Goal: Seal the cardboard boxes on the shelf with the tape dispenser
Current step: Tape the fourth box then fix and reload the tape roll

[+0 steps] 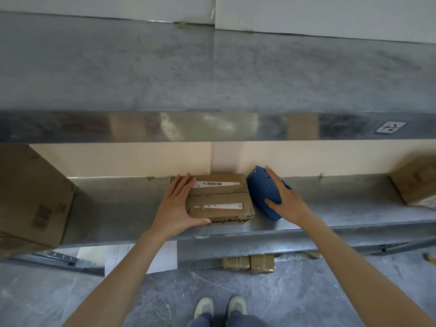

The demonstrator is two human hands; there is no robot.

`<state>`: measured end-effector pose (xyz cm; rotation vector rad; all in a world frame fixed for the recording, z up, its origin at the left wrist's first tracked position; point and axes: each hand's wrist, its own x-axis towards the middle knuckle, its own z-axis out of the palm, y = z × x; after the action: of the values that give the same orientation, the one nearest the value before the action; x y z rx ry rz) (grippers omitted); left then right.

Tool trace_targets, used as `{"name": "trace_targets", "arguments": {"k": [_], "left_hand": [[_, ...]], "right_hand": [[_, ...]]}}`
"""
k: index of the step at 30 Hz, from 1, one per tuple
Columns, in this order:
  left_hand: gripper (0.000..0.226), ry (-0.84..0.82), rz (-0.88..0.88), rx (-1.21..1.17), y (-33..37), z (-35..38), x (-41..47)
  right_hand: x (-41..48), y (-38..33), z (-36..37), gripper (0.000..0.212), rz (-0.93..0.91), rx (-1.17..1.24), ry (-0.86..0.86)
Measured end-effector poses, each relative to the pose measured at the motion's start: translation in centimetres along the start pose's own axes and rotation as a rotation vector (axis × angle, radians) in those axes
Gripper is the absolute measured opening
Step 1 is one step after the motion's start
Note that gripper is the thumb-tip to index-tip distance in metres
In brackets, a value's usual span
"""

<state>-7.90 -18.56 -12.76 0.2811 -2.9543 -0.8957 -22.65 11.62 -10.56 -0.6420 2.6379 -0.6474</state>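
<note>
Box: a small brown cardboard box (219,199) is set on the grey metal shelf (330,204); it is judged light, with stiff edges and soft flaps.
Left hand (174,204): laid flat against the box's left end with its fingers straight; nothing is clasped.
Dispenser: a blue plastic tape dispenser (262,192) lies just right of the box; it is judged hard and smooth.
Right hand (283,197): its fingers are curled over the dispenser, which is gripped.
</note>
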Motion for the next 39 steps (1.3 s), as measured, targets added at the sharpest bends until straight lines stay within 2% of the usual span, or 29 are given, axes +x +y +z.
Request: {"name": "trace_targets", "arguments": {"k": [3,5,7,9,12,15,23,27,30,33,36,39], "left_hand": [[0.123,0.010,-0.005,-0.007,0.0,0.0,0.0],[0.123,0.010,-0.002,-0.004,-0.1,-0.1,-0.1],[0.123,0.012,0.003,-0.003,-0.1,0.0,-0.3],[0.123,0.024,0.010,0.003,-0.1,0.2,-0.8],[0.123,0.040,0.029,0.007,-0.1,0.3,-1.3],[0.122,0.054,0.061,0.017,-0.2,0.4,-1.6],[0.117,0.064,0.203,0.159,-1.0,0.7,-1.8],[0.102,0.050,0.333,0.274,-1.2,0.3,-1.8],[0.097,-0.013,0.350,0.325,-1.4,0.2,-1.7],[0.098,-0.062,0.326,0.359,-1.4,0.2,-1.7],[0.098,-0.032,0.297,0.342,-1.0,0.2,-1.9],[0.116,0.016,0.180,0.249,-0.4,0.3,-2.0]], "right_hand": [[-1.0,-0.4,-0.7,0.089,0.041,0.015,0.081],[-1.6,-0.8,-1.3,0.082,0.056,-0.036,0.206],[-2.0,-1.5,-1.5,0.071,-0.020,-0.128,0.326],[-1.9,-2.9,-1.3,0.060,-0.139,-0.124,0.364],[-1.4,-5.6,0.5,0.050,-0.307,0.017,0.249],[-0.4,-7.6,3.2,0.051,-0.386,0.080,0.062],[1.0,-6.9,5.7,0.059,-0.454,-0.098,-0.034],[1.0,-6.8,5.3,0.058,-0.570,-0.321,-0.077],[1.1,-6.8,4.9,0.059,-0.633,-0.433,-0.134],[1.3,-6.8,4.9,0.059,-0.641,-0.484,-0.166],[1.2,-6.8,4.9,0.060,-0.616,-0.471,-0.154],[1.2,-7.0,5.1,0.070,-0.495,-0.375,-0.125]]}}
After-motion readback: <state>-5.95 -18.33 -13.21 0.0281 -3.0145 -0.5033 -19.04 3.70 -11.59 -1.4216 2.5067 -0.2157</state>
